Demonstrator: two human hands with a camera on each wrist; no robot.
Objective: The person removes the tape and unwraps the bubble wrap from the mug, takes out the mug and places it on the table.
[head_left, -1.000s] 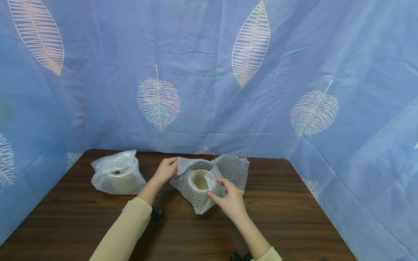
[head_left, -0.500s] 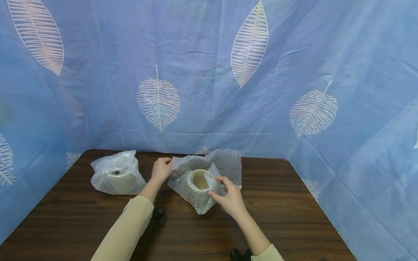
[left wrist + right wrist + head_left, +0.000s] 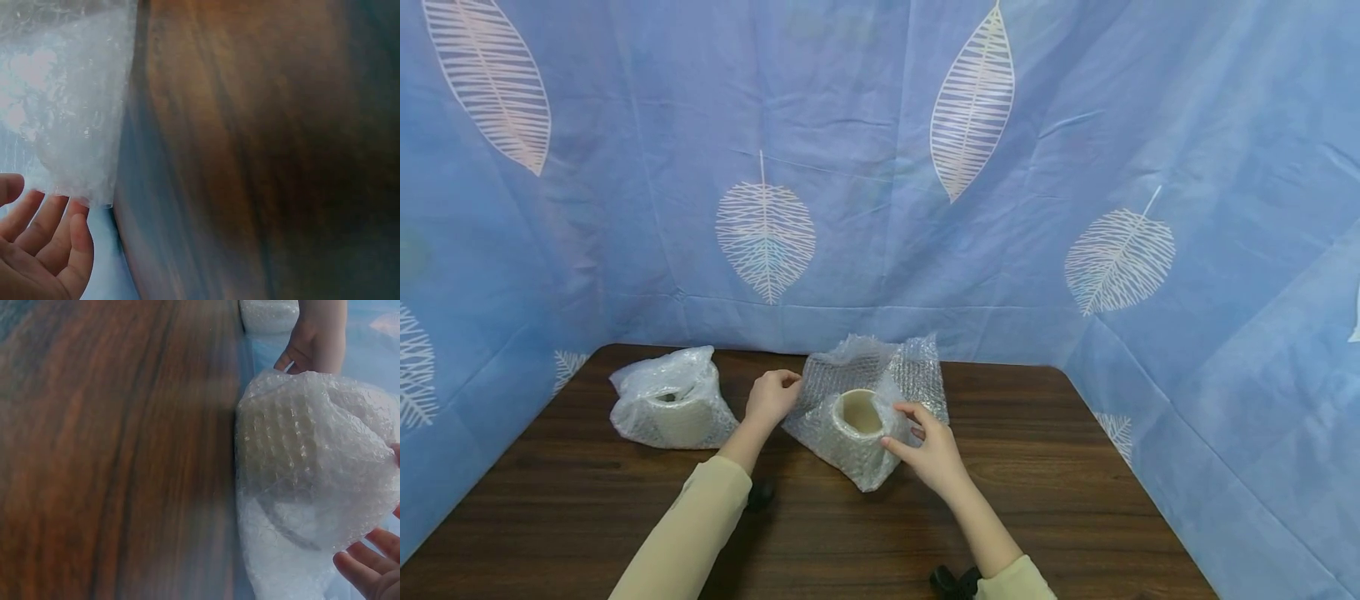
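A cream-coloured cup stands upright on the table, with bubble wrap around its sides and a loose flap rising behind it. My right hand holds the wrap against the cup's right side, thumb and fingers spread around it. In the right wrist view, the fingers rest on the wrapped side. My left hand is at the wrap's left edge. Its relaxed fingers touch the wrap's edge in the left wrist view, and the thumb stands apart from them.
Another bubble-wrapped bundle, with a cream-coloured round thing inside, lies at the table's back left. The dark wooden table ends at a blue leaf-patterned cloth hung behind and at the sides.
The wrap's loose rear flap has shifted left and bunched up behind the cup. My left hand moved left along with its edge, then slightly back right. My right hand has hardly moved.
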